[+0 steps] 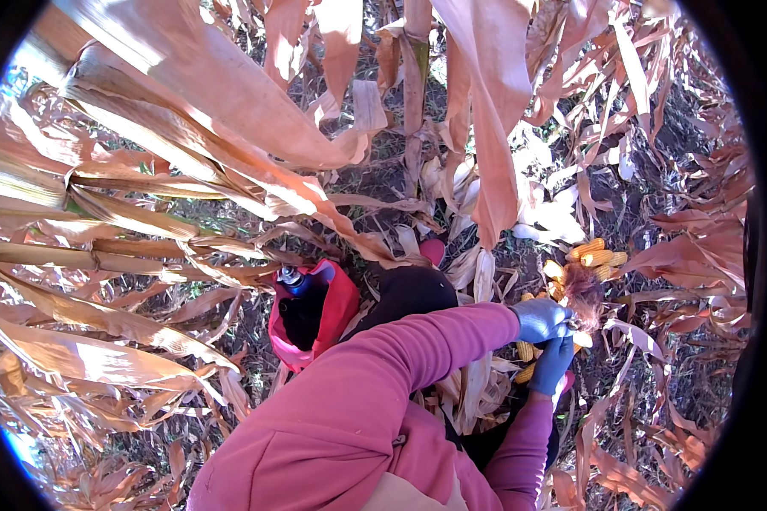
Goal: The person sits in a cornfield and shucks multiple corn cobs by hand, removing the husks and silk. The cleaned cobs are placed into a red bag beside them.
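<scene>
My left hand point(543, 319), in a grey-blue glove, reaches in from the left and closes around a corn ear's silky end. Reddish-brown corn silk point(583, 295) spreads out beyond its fingers. Just below it, my right hand point(551, 364), gloved alike, grips the same ear, its fingertips against the left hand. Most of that ear is hidden by the gloves; a pale piece point(582, 339) shows beside them. Husked yellow corn ears point(597, 258) lie on the ground past the silk. More yellow ears point(525, 350) lie left of the hands, partly covered by them.
A red bag point(342, 297) with a bottle point(289, 276) and dark contents stands left of my knee point(415, 294). Dry corn stalks point(415, 96) and long leaves point(495, 128) hang ahead and to the left. Pale husks point(550, 214) litter the ground.
</scene>
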`<move>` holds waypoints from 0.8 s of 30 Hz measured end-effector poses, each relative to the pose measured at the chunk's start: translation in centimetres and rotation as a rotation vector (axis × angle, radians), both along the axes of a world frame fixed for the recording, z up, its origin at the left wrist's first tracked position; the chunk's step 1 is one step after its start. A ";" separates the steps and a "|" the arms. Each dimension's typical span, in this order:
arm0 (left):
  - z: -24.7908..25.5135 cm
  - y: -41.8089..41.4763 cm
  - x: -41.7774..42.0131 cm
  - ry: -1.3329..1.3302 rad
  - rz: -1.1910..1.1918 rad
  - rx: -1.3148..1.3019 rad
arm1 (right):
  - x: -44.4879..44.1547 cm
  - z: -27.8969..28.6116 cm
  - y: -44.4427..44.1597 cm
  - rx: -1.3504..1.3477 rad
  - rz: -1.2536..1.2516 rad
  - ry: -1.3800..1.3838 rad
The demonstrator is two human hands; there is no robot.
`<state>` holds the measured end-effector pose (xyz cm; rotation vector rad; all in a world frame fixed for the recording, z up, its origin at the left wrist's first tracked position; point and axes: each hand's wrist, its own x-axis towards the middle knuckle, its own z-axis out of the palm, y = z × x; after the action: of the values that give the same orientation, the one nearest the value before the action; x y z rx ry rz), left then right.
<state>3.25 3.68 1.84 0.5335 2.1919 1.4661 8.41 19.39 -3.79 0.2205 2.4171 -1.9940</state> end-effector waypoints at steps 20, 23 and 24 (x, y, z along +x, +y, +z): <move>-0.3 -0.1 -0.1 -0.018 0.019 0.021 | 0.3 0.6 -0.3 0.030 0.046 0.029; -1.3 0.5 -0.2 0.041 0.021 0.074 | 0.4 0.4 -0.4 0.075 0.031 0.052; -1.1 0.6 0.0 0.096 0.035 0.114 | 0.4 0.0 -0.1 0.064 0.017 0.028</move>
<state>3.27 4.32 0.73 0.6188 2.2093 1.6229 8.82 19.30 -3.79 0.1722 2.4935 -1.9281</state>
